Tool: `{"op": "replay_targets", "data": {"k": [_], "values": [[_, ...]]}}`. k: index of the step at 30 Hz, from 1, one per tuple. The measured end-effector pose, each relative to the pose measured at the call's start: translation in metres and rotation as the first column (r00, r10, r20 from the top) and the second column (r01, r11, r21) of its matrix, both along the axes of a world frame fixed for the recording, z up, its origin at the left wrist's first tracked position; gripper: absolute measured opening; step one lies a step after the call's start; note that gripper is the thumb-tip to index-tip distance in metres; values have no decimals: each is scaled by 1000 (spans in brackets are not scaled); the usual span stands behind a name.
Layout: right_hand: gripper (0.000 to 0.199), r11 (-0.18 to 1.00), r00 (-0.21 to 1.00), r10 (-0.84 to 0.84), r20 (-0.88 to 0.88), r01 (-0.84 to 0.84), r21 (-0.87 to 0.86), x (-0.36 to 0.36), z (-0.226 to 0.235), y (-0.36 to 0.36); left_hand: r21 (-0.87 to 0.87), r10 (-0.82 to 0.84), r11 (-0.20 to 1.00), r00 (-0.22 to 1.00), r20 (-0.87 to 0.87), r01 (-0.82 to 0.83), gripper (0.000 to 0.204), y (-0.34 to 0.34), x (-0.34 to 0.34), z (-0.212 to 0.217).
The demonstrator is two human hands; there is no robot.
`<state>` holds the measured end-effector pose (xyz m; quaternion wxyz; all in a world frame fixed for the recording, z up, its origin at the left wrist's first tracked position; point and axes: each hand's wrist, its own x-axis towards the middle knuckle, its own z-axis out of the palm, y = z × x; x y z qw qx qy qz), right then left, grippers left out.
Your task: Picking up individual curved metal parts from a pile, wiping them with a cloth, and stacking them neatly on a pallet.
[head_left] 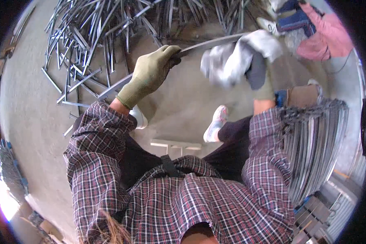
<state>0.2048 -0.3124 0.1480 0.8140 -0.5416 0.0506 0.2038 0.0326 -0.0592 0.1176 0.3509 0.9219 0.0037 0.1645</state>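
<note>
The bar [211, 43] is up in front of the person, slanting from low on the left, past the left wrist, to high on the right, above the floor [183, 95] and nearer the body than the heap [89, 36] of similar metal lengths. The left hand [152, 71], in a green glove with a dark palm, has its fingers curled round the bar partway along. The right hand [258, 73] is gloved too and grasps a bunched white and grey rag [234, 61] at the bar's far end; blur and cloth hide its fingertips, so I cannot tell whether they press on the metal through the rag. The bar looks thin, stiff and fairly light for its length, since one hand seems able to carry most of it; its bow may be only the lens. Bare metal like this is probably smooth and a little slippery, with edges that could be sharp, so gloves make sense. It seems hardly fragile, though a long piece may tip or twist if held far from its middle. A closed grip near the middle, across the flat faces, should steady it best. The rag is soft and limp, best gathered into the palm so no loose corner snags. A stack [313, 142] of long strips stands beside the right arm.
</note>
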Motion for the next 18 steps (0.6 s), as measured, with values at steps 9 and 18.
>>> {"op": "replay_targets", "data": {"k": [9, 18], "values": [[36, 987, 930, 125, 345, -81, -140, 101, -51, -64, 335, 115, 936, 993, 2, -110, 26, 19, -5, 18], [42, 968, 929, 181, 322, -226, 109, 48, -83, -56, 197, 186, 966, 979, -81, -168, 27, 11, -6, 11]]}}
